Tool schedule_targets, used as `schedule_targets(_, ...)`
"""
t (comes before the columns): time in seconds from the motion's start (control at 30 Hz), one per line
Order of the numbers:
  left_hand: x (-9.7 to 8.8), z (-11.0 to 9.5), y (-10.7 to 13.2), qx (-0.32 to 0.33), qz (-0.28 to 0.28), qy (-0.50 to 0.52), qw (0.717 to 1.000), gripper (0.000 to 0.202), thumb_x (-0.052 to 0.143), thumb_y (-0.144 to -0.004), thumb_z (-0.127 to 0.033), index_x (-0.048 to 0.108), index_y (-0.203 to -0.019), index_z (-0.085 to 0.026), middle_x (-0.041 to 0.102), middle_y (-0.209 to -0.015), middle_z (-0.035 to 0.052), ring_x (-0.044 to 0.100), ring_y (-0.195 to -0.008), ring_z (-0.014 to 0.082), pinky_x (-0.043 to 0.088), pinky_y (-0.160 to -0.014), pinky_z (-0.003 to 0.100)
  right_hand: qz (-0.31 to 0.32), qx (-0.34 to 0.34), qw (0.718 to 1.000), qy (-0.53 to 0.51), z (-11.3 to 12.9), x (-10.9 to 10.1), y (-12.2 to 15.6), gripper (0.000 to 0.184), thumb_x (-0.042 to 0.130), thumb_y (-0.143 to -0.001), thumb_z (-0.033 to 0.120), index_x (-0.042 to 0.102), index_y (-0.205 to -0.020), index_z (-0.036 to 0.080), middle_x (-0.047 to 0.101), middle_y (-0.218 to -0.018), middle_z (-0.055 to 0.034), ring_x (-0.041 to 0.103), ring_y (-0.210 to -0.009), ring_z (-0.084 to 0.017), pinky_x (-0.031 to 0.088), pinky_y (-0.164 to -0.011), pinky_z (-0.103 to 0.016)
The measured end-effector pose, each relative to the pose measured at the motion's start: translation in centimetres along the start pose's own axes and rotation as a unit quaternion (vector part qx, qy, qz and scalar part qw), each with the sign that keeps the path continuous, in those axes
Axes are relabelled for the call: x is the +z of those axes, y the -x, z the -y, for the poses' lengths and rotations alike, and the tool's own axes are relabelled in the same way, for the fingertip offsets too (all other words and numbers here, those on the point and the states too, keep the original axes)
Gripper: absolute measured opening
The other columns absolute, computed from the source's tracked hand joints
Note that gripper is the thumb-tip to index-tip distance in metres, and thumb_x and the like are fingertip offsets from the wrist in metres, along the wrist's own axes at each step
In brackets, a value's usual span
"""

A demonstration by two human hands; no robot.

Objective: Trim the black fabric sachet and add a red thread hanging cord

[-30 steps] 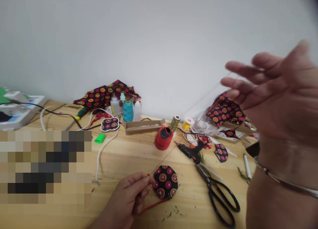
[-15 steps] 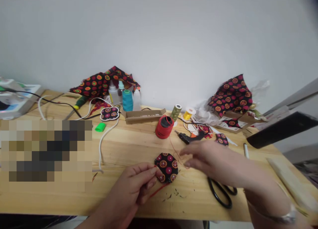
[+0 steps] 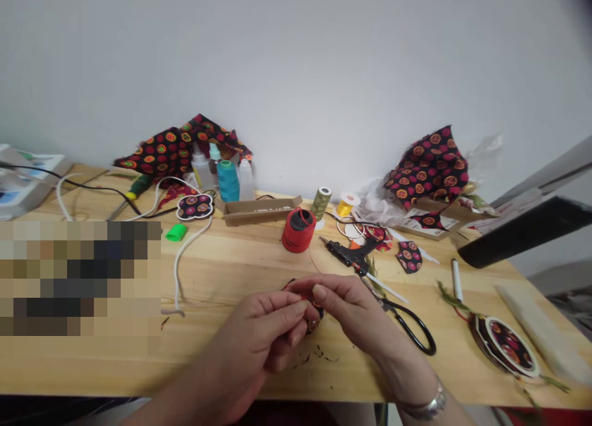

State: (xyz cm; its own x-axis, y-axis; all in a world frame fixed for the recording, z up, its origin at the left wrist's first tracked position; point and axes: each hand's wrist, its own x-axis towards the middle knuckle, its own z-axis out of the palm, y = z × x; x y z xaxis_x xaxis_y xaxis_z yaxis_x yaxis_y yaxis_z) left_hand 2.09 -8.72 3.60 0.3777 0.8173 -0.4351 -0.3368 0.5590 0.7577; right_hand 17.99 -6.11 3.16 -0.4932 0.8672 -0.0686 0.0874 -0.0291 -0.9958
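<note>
My left hand (image 3: 252, 333) and my right hand (image 3: 346, 306) meet low over the wooden table (image 3: 231, 364), both pinching a small black patterned fabric piece (image 3: 315, 312). Their fingers hide most of it. A thin red cord (image 3: 300, 294) runs from the piece between my fingertips. Black-handled scissors (image 3: 411, 327) lie just beyond my right hand, with a black glue gun (image 3: 345, 254) farther back. A metal bangle (image 3: 423, 407) circles my right wrist.
A red spool (image 3: 298, 230), a cardboard tray (image 3: 259, 210), a teal thread cone (image 3: 228, 180), bottles and printed fabric stand along the wall. A round fabric-covered disc (image 3: 505, 346) lies at the right. White cord (image 3: 182, 266) and a pixelated patch occupy the left.
My right hand has come in from the right and now grips the fabric piece alongside my left hand, covering most of it. The round disc has come into view at the right.
</note>
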Motion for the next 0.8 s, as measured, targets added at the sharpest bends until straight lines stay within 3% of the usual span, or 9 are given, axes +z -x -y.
schedule_targets(0.17,-0.06,0.01,-0.17,-0.01,0.019,-0.01,1.0,0.027,0.064,-0.076,-0.027,0.06,-0.054,-0.012,0.043,-0.053,-0.0034,0.022,-0.046,0.006,0.011,-0.04,0.02,-0.025,-0.01,0.995,-0.095,-0.97,-0.3,-0.29,0.016,0.067,-0.076,0.029,0.073,-0.086,0.018,0.063,-0.077,-0.0011,0.057,-0.061,-0.009,0.046,-0.06,-0.023)
schedule_targets(0.37,-0.08,-0.06,-0.58,-0.044,0.04,0.031,0.998,0.024,0.059,-0.078,-0.02,0.061,-0.057,-0.01,0.046,-0.056,-0.0026,0.018,-0.046,0.0043,0.011,-0.04,0.017,-0.05,0.017,0.991,-0.123,-0.86,-0.61,-0.49,0.011,0.073,-0.069,0.025,0.07,-0.071,0.015,0.062,-0.063,0.0014,0.055,-0.054,-0.008,0.044,-0.054,-0.021)
schedule_targets(0.63,-0.08,-0.19,-0.62,-0.052,0.03,0.059,0.996,0.021,0.053,-0.079,-0.023,0.068,-0.073,-0.01,0.06,-0.063,0.0046,0.043,-0.047,0.0082,0.036,-0.045,0.021,-0.04,0.027,0.997,-0.059,-0.57,-0.43,-0.17,0.015,0.062,-0.08,0.027,0.06,-0.07,0.016,0.061,-0.054,0.0032,0.054,-0.053,-0.009,0.042,-0.054,-0.021)
schedule_targets(0.8,-0.32,0.12,-0.68,-0.014,0.025,0.004,1.0,0.019,0.062,-0.079,-0.026,0.069,-0.071,-0.009,0.061,-0.064,0.0042,0.044,-0.047,0.007,0.035,-0.044,0.019,-0.061,0.03,0.997,-0.026,-0.6,-0.34,-0.18,0.013,0.062,-0.078,0.024,0.061,-0.069,0.015,0.058,-0.056,0.0036,0.05,-0.054,-0.008,0.041,-0.054,-0.02)
